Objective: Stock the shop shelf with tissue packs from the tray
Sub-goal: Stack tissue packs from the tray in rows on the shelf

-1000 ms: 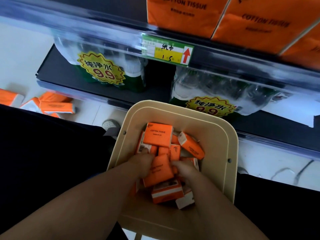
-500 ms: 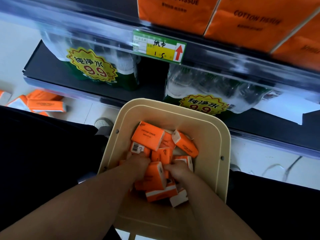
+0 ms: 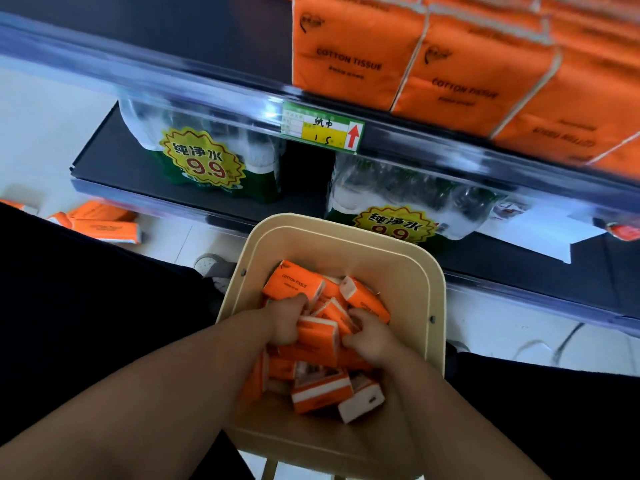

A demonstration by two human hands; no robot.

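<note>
A beige tray [image 3: 420, 271] sits in front of me below the shelves, holding several small orange tissue packs. Both hands are down in the pile. My left hand [image 3: 287, 320] and my right hand [image 3: 369, 336] clasp one orange and white tissue pack [image 3: 317, 336] from either side, with more packs under and around it. Another pack [image 3: 294, 282] lies flat at the tray's far side. The upper shelf [image 3: 207, 84] carries large orange cotton tissue packs [image 3: 353, 53] on its right; its left part is bare.
A green and yellow price tag [image 3: 322, 131] hangs on the upper shelf's rail. Wrapped bottled water packs [image 3: 204, 161] with yellow 9.9 stickers stand on the lower shelf. Some orange tissue packs [image 3: 104, 225] lie on the floor at left. My dark trouser legs flank the tray.
My hands have closed in on a pack in the middle of the pile and tilted it upright. The view has tipped upward, showing more of the upper shelf.
</note>
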